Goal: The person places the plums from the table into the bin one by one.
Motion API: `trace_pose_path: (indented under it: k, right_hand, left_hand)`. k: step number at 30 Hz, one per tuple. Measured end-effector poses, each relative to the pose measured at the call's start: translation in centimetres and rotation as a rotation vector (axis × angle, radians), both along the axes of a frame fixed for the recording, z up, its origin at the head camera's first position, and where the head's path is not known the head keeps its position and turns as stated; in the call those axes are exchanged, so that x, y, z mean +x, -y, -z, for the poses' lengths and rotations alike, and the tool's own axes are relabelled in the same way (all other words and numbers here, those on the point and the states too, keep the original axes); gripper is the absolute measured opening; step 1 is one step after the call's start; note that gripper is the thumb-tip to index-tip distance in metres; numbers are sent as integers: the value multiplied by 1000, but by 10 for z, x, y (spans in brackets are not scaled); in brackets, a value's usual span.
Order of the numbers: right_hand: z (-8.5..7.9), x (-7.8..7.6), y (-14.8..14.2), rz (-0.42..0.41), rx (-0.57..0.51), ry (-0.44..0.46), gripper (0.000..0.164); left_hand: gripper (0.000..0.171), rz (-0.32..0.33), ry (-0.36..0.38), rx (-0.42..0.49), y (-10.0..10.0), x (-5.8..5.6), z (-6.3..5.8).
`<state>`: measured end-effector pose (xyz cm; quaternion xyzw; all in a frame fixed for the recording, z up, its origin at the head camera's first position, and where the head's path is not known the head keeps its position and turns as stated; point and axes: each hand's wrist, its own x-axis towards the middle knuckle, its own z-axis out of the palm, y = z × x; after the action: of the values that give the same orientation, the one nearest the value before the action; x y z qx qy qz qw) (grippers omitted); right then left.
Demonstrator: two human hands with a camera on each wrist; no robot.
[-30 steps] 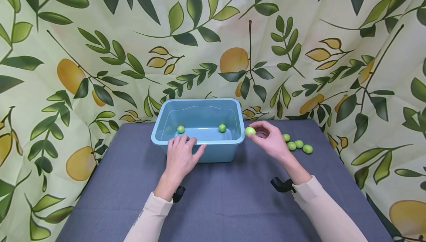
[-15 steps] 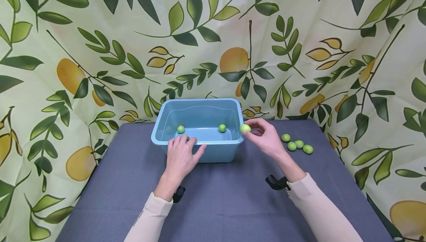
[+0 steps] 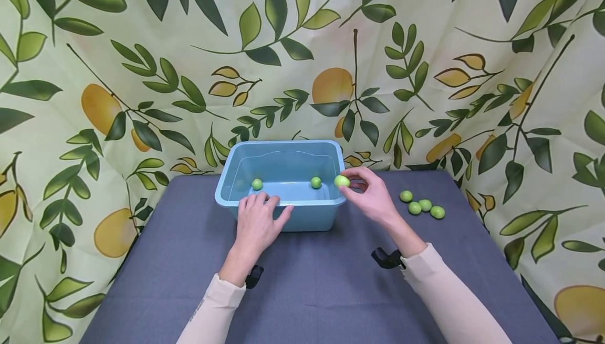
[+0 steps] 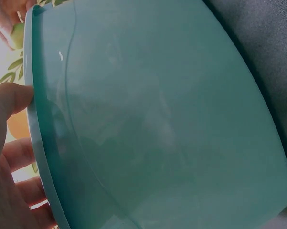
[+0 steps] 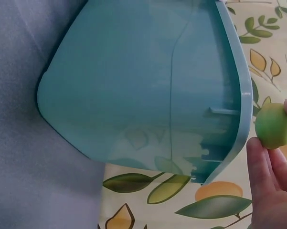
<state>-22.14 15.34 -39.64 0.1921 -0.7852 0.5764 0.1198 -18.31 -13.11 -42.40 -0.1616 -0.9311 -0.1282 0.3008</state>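
Lime [image 5: 273, 125] pinched between right fingers [image 5: 260, 164]

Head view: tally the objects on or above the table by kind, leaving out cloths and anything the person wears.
Blue tub: 1
Green fruits: 7 (1 in the right hand, 2 in the tub, 4 on the table)
Total: 8

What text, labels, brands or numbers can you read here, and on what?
None readable in any view.
Left sleeve: small dark marks, possibly lettering, too small to read.
Blue tub, held green fruit, dark tablecloth, leaf-print backdrop: no lettering visible.
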Motion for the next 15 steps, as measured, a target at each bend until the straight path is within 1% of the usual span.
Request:
trace_pose_path:
  k: [4, 9, 15]
  right_hand:
    - [0, -1, 3, -15, -9, -4, 34]
    - [0, -3, 5, -17, -1, -12, 35]
    - [0, -2, 5, -13, -19, -3, 35]
  left_hand:
    - [38, -1, 0, 3, 0, 0, 0]
    - [38, -2, 5, 3, 0, 0, 0]
    - [38, -5, 4, -4, 0, 0, 0]
